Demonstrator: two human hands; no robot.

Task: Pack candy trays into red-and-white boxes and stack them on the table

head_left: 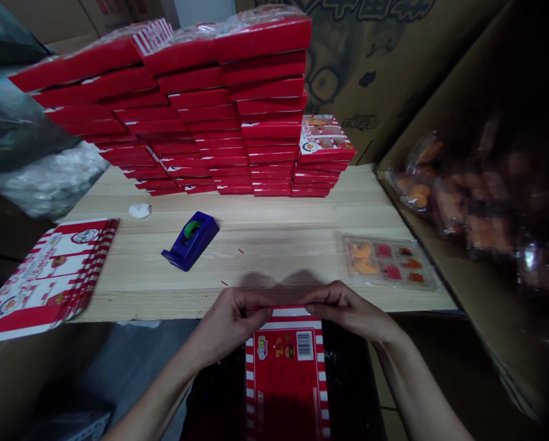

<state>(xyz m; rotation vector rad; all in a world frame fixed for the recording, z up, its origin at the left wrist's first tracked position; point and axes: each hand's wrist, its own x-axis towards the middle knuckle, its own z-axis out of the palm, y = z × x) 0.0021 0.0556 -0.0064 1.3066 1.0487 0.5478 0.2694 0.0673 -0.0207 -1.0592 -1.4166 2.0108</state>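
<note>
A red cardboard box with white stripes along its edges and a barcode near its top lies below the table's front edge, over my lap. My left hand pinches the box's upper left corner between thumb and fingers. At the upper right corner, my right hand grips the same edge in a like pinch. The far side of the box is hidden from me. Ahead of my left hand stands a blue tape dispenser with a green core. To the right lies a clear plastic tray with orange, pink and brown pieces.
Tall stacks of red boxes fill the back of the wooden table. Flat printed cartons are piled at the left edge, near a crumpled white scrap. A large carton at the right holds several clear bagged packs.
</note>
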